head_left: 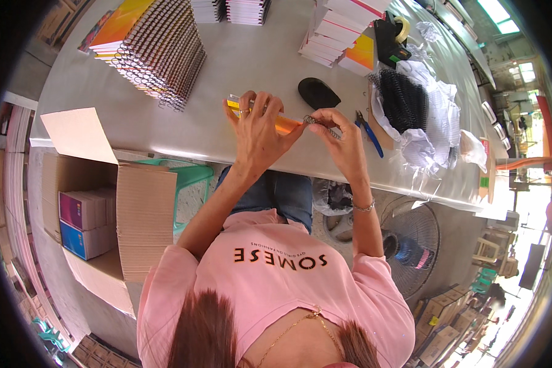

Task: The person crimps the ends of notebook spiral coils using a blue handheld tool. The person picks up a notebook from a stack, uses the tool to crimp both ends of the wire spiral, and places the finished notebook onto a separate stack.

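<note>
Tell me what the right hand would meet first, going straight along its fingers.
Past the thin, dark spiral coil it pinches, the right hand would likely meet the flat orange-and-yellow booklet or the left hand holding it; depth leaves the order unclear.

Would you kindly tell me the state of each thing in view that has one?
Left hand: closed on the orange book
Right hand: pinching the wire coil
Orange book: partly covered by the left hand
Cardboard box: open, flaps spread
Coil-bound books: stacked
Cutters: lying unheld
White wrapping: open, crumpled around black coils
Fan: running or stopped, cannot tell
</note>
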`<state>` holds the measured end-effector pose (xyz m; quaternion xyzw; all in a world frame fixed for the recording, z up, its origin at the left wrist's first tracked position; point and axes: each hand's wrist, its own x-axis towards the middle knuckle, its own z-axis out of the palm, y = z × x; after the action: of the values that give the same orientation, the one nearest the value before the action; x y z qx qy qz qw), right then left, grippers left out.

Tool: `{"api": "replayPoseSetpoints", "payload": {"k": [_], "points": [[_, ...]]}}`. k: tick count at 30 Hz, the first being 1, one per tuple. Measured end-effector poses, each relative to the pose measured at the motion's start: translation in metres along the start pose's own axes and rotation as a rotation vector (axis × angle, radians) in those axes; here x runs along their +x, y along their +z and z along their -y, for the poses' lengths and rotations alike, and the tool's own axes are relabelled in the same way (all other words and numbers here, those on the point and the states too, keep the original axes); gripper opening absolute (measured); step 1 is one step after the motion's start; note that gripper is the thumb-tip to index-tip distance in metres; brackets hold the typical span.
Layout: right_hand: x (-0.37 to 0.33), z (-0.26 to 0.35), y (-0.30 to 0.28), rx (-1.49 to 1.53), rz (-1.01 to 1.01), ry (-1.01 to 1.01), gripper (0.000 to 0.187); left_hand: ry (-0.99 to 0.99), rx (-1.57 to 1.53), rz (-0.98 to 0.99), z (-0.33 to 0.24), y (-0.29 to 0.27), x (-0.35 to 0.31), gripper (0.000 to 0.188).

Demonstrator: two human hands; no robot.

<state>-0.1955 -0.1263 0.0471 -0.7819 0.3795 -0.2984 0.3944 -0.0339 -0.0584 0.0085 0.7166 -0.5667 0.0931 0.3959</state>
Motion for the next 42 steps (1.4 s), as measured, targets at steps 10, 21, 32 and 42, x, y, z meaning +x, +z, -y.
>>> {"api": "replayPoseSetpoints", "payload": {"k": [10,21,32,42], "points": [[-0.001,0.001,0.009,0.009,-0.059,-0.100,0.022,-0.026,-0.023,0.057,0.001,-0.002,0.000,0.042],[-0.003,-0.009,0.016,-0.041,-0.020,-0.208,0.016,-0.034,0.035,0.107,-0.001,-0.005,0.005,0.038],[0.004,0.003,0.021,-0.344,-0.150,-0.280,0.006,-0.085,-0.244,-0.039,0.018,-0.012,0.003,0.048],[0.031,-0.048,-0.006,-0.381,-0.141,-0.192,0.023,-0.148,-0.391,0.075,0.027,-0.009,-0.005,0.049]]}}
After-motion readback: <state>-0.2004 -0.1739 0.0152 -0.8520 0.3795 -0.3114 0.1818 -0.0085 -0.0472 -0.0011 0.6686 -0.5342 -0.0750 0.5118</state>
